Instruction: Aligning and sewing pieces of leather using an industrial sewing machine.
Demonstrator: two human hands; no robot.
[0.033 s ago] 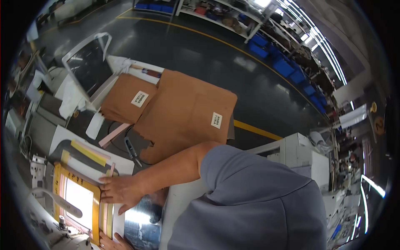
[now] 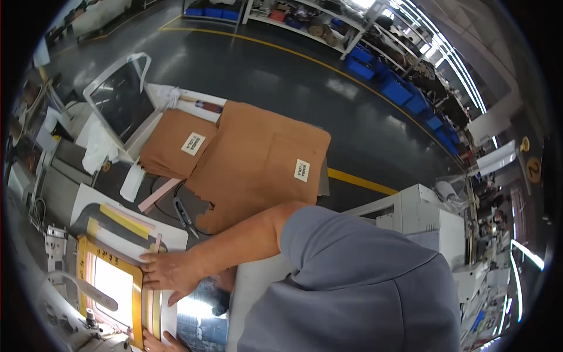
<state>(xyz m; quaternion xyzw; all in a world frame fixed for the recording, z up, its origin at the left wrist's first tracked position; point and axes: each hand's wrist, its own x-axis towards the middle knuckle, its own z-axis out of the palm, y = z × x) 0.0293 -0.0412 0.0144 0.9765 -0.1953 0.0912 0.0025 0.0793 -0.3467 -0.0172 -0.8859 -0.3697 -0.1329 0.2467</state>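
Observation:
On the left, my right hand [image 2: 171, 273] lies palm down with its fingers stretched out along the right border of a yellow flat frame [image 2: 138, 308]. Pale strips [image 2: 156, 311] run beside that border, under or next to the hand. A brightly lit white area [image 2: 112, 287] fills the middle of the frame. Close to the frame's lower right corner, my left hand [image 2: 164, 344] is cut off by the picture's lower edge. Its visible fingers are extended and its thumb stands apart. A grey arm with a rounded end [image 2: 98, 295] crosses over the frame.
Brown fabric pieces [image 2: 264, 152] with white labels lie beyond my right arm, beside a smaller brown stack [image 2: 173, 144]. A grey-handled pointed tool [image 2: 183, 216] and pink strip [image 2: 159, 195] lie nearer. Metal machine parts [image 2: 56, 249] flank the frame; a white-framed panel [image 2: 120, 102] stands farther off.
The whole view has shifted slightly. Both hands keep nearly the same place at the yellow frame; nothing has plainly been picked up or let go.

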